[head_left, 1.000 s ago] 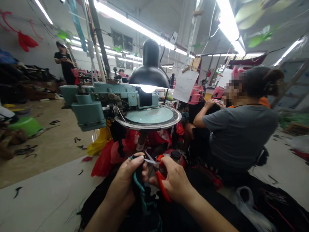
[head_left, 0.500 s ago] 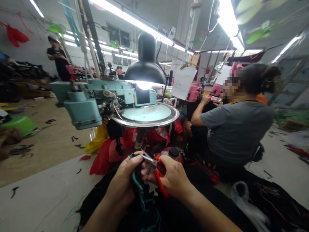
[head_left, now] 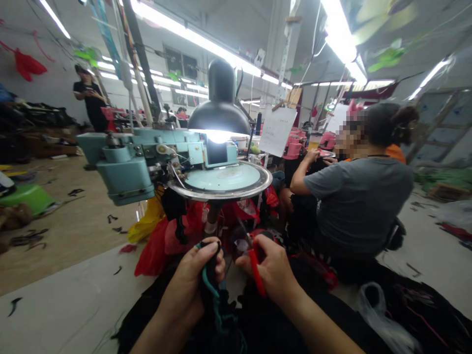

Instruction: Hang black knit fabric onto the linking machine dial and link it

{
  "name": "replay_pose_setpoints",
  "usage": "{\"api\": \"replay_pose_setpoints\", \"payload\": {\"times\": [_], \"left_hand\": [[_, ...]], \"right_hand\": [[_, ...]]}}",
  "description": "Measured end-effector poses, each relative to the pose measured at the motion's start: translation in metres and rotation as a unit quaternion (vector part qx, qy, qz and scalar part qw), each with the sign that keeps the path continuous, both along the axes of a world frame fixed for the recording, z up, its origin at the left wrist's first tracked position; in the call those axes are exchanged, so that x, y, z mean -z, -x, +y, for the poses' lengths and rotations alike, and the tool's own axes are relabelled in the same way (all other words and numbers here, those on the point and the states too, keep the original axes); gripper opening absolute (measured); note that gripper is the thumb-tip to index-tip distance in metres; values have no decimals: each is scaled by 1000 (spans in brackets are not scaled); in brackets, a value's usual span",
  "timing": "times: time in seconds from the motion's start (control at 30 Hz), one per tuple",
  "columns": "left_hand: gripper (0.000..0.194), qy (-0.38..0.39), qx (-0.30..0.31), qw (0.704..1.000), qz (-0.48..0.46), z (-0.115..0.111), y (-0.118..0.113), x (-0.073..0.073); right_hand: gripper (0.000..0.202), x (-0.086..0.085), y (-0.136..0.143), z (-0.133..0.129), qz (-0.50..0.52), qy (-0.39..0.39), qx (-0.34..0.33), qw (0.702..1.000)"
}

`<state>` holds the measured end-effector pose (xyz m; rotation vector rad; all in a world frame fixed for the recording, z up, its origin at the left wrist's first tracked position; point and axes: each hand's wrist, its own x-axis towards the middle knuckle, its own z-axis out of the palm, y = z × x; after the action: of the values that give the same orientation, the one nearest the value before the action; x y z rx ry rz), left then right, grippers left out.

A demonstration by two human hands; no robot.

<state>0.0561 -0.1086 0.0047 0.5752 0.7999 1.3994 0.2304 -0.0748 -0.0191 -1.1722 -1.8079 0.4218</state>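
My left hand (head_left: 191, 275) is closed on a bunched black fabric (head_left: 211, 270) with a teal edge that hangs down toward my lap. Its thumb presses on the top of the cloth. To its right, my right hand (head_left: 275, 265) grips red-handled scissors (head_left: 255, 273), with the blades pointing up and to the left. The blades are apart from the fabric, and a gap shows between my two hands. More black cloth lies below them, over my lap.
Ahead stands a teal machine (head_left: 125, 174) with a round plate (head_left: 224, 179) under a black lamp (head_left: 221, 118). Red bags (head_left: 155, 250) lie beneath. A seated person (head_left: 361, 191) is at the right; another person (head_left: 90, 98) stands far left.
The scissors have moved right, away from the fabric and my left hand, and their blades now point more upward. My left hand still holds the fabric. The view has shifted slightly.
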Motion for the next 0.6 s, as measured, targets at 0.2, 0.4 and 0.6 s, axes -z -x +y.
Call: {"api": "replay_pose_setpoints", "payload": {"times": [0.2,0.4,0.6], "left_hand": [[28,-136,-106,936,307,8,20,-3],[35,-90,-120,948,282,9,38,-11],[37,-69,-124,971,195,3,37,-10]], "right_hand": [[40,-123,-20,80,-163,-96,25,982],[24,-175,17,146,-244,5,-76,967],[21,-93,34,57,28,25,-226,973]]}}
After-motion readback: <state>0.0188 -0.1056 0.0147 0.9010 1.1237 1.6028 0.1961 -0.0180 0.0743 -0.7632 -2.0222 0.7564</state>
